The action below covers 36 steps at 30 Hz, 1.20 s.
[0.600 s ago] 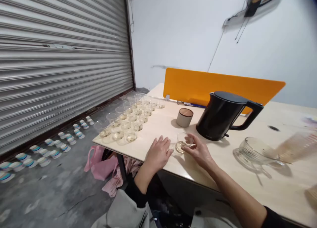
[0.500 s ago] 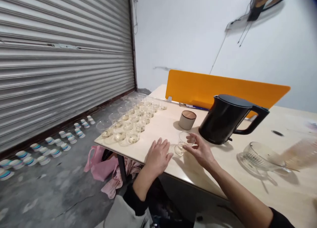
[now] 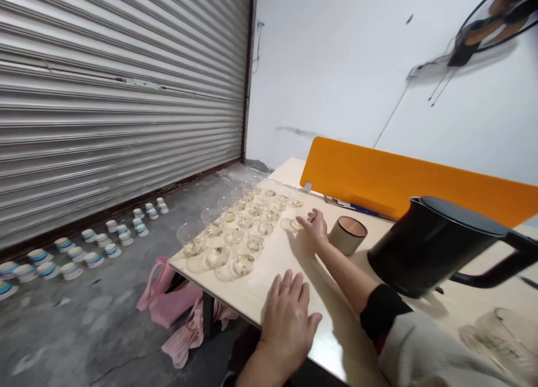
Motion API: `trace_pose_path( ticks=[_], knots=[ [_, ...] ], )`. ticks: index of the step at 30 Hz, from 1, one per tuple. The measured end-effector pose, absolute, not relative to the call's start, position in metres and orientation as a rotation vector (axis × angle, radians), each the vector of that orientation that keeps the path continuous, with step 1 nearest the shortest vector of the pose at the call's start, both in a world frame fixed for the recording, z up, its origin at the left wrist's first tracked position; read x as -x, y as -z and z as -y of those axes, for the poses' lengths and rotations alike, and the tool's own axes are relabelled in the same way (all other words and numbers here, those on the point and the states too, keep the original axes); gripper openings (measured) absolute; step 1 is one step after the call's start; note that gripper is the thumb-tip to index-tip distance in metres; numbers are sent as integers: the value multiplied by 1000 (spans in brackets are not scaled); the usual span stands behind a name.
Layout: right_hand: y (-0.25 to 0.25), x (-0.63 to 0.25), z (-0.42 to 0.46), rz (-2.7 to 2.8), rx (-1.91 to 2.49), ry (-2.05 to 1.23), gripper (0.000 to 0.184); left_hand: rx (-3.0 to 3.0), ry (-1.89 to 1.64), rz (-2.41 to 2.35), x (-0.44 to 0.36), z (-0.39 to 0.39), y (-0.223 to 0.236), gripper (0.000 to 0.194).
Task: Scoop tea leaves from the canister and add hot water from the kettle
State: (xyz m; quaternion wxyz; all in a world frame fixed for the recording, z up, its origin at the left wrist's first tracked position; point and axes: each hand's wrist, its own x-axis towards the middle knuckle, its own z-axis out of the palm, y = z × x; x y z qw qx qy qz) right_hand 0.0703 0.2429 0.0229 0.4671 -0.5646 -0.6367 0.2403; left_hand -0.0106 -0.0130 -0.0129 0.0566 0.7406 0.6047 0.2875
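Observation:
My right hand (image 3: 316,230) reaches forward over the table, its fingers closed around a clear cup (image 3: 296,224) with a little pale content at the bottom. To its left stand rows of similar clear cups (image 3: 242,263), each with some pale content in it. My left hand (image 3: 289,314) lies with its fingers stretched out at the front edge of the table, holding nothing. Just right of my right hand is a grey canister (image 3: 347,241) with a wooden lid.
A black kettle (image 3: 424,252) stands to the right, with a glass bowl (image 3: 504,333) in front of it. An orange divider panel (image 3: 386,176) runs along the table (image 3: 252,300). Several paper cups (image 3: 94,259) stand on the floor near the shutter. A pink bag (image 3: 174,303) hangs under the table.
My right hand has carried the cup forward and left, from near the front edge to beside the rows. My left hand stays flat near the edge. The view has shifted.

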Motion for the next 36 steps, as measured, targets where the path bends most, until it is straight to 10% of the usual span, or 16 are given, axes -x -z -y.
trace_pose_path(
  ticks=[36],
  knots=[
    [-18,-54,-304,1598,1405,-533,95,-2261,-870,-1784,11,6,21,68]
  ],
)
